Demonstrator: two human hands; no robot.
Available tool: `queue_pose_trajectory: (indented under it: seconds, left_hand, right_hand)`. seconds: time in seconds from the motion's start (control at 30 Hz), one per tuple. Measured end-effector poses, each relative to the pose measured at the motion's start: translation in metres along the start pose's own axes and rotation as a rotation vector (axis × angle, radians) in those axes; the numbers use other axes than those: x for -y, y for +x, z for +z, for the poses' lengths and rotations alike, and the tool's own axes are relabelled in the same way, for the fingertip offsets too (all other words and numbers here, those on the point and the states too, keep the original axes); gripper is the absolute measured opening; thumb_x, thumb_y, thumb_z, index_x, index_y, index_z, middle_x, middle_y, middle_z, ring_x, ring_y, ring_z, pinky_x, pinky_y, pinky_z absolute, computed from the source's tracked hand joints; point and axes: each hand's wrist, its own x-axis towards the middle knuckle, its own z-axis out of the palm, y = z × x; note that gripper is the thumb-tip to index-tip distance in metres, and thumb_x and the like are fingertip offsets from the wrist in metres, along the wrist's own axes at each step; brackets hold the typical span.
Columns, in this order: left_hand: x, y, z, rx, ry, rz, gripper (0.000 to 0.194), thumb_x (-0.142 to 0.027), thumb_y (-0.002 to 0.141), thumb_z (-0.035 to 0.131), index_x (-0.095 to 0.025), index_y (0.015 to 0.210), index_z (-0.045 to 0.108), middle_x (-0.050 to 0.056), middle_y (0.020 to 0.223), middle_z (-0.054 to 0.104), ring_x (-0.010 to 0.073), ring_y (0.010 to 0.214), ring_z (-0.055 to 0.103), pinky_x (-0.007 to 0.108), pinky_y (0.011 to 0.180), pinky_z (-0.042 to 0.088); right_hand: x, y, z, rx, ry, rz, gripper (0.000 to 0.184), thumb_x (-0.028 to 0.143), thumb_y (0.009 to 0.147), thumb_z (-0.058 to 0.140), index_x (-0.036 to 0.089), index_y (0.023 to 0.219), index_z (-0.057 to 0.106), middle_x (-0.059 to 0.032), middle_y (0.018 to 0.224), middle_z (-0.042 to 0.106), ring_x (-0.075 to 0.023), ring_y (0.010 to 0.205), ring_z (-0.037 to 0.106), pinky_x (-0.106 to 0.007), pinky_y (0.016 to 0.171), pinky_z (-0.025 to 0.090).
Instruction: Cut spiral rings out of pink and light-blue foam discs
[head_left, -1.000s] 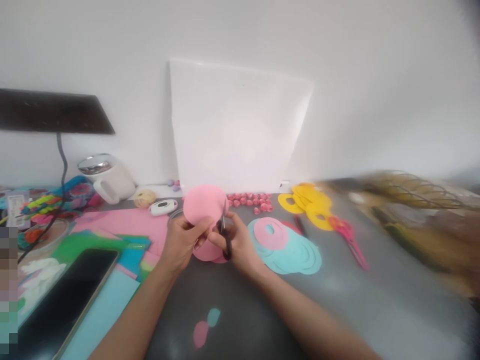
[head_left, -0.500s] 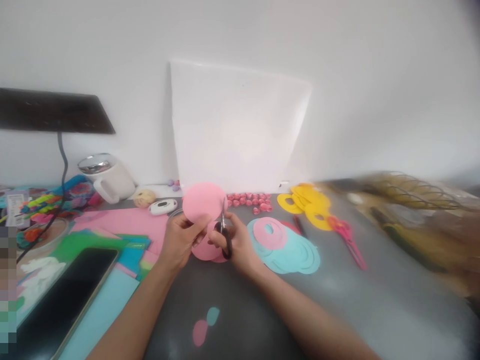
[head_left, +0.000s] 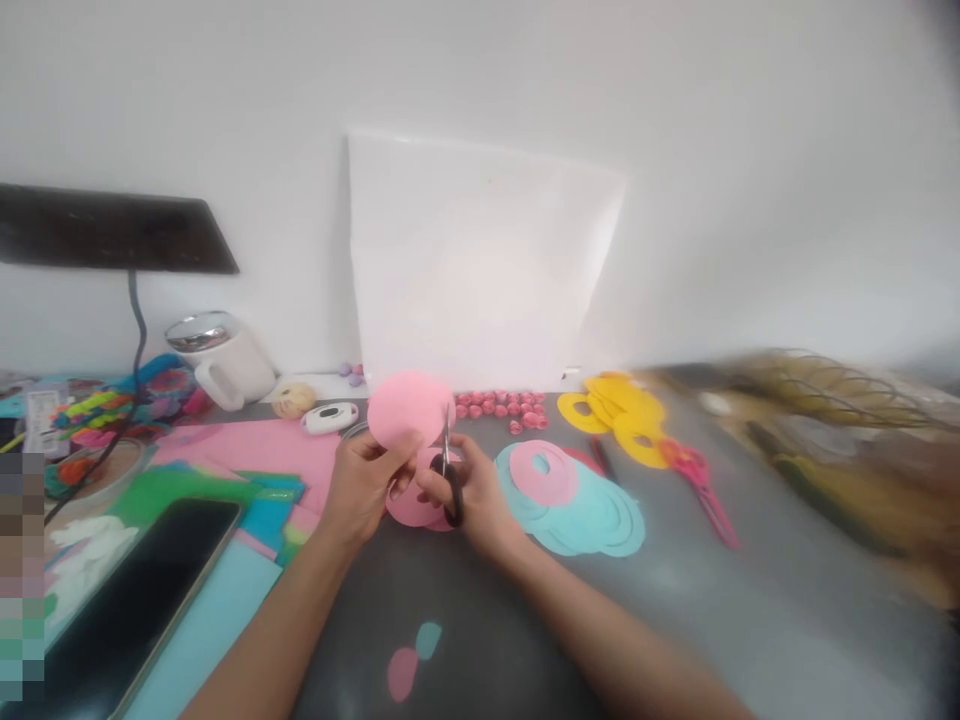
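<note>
Pinched between the fingers of my left hand [head_left: 367,480] is a pink paper circle [head_left: 409,408], held up above the table. My right hand [head_left: 472,490] is closed around the black handles of a pair of scissors [head_left: 448,470]. The blades point upward along the circle's right edge; I cannot tell if they are cutting into it. Beneath my hands lie more pink paper circles [head_left: 409,510], partly covered. To the right of my right hand, a pink paper ring [head_left: 536,472] rests on a pile of light blue paper rings [head_left: 592,515].
Yellow paper rings [head_left: 619,405] and pink scissors [head_left: 705,490] lie at the right. Several red rolled paper coils [head_left: 502,403] line the back. A phone [head_left: 150,600], coloured sheets [head_left: 247,445] and a white mug [head_left: 225,365] are at the left. Two paper scraps [head_left: 403,672] lie in front.
The scissors have turned slightly, their blades now more upright beside the pink circle. My hands stay in nearly the same place. The whole view has shifted a little.
</note>
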Motion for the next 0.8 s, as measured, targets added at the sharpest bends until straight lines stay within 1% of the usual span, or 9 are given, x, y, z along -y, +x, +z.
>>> queue_pose_trajectory:
  seconds: [0.1,0.2,0.3,0.43,0.6,0.8]
  left_hand:
    - [0.0009,0.0005,-0.0015,-0.023,0.026,0.003,0.031,-0.027,0.061,0.076,-0.013,0.046,0.052,-0.004,0.041,0.046,0.0037,0.035,0.036,0.019,0.036,0.026]
    - [0.0001,0.0003,-0.0022,-0.003,0.034,-0.007,0.032,-0.024,0.061,0.075,-0.014,0.045,0.05,-0.005,0.038,0.043,0.0037,0.036,0.034,0.019,0.036,0.024]
    - [-0.001,0.0001,-0.0018,0.011,0.036,-0.008,0.031,-0.021,0.061,0.075,-0.014,0.044,0.049,-0.005,0.038,0.042,0.0036,0.036,0.033,0.019,0.037,0.023]
    - [-0.0014,0.0,-0.0017,0.01,0.025,-0.012,0.031,-0.022,0.061,0.075,-0.014,0.045,0.05,-0.005,0.039,0.042,0.0036,0.037,0.033,0.019,0.037,0.023]
    - [-0.0012,-0.0002,-0.0027,0.006,0.028,-0.008,0.031,-0.025,0.061,0.076,-0.014,0.046,0.051,-0.005,0.04,0.043,0.0036,0.037,0.033,0.019,0.037,0.022]
    - [-0.0009,-0.0003,-0.0028,0.005,0.025,0.006,0.033,-0.028,0.062,0.076,-0.014,0.047,0.05,-0.005,0.04,0.042,0.0037,0.037,0.033,0.019,0.037,0.023]
  right_hand:
    - [-0.0002,0.0009,-0.0013,0.013,0.029,-0.017,0.056,0.044,0.065,0.074,0.02,0.105,0.045,0.0038,0.065,0.058,-0.0125,0.055,0.053,-0.024,0.05,0.041]
    - [0.002,0.0027,-0.0035,0.027,0.084,-0.058,0.059,0.038,0.062,0.077,0.021,0.107,0.043,0.0064,0.065,0.054,-0.0101,0.054,0.047,-0.023,0.051,0.039]
    - [0.0049,0.0033,-0.0046,0.036,0.102,-0.083,0.06,0.035,0.061,0.078,0.022,0.108,0.043,0.0069,0.065,0.052,-0.0099,0.055,0.045,-0.024,0.054,0.038]
    - [0.0068,0.0017,-0.0037,0.037,0.097,-0.06,0.058,0.034,0.062,0.078,0.022,0.107,0.043,0.0067,0.065,0.052,-0.0101,0.056,0.045,-0.024,0.056,0.038]
    - [0.0056,0.0005,-0.0032,0.022,0.06,-0.052,0.056,0.034,0.063,0.077,0.021,0.106,0.044,0.0061,0.065,0.054,-0.0102,0.055,0.045,-0.024,0.053,0.037]
    - [0.0064,0.0001,-0.0036,-0.006,0.019,-0.044,0.055,0.032,0.064,0.076,0.021,0.108,0.045,0.0035,0.067,0.06,-0.0126,0.059,0.052,-0.026,0.057,0.042]
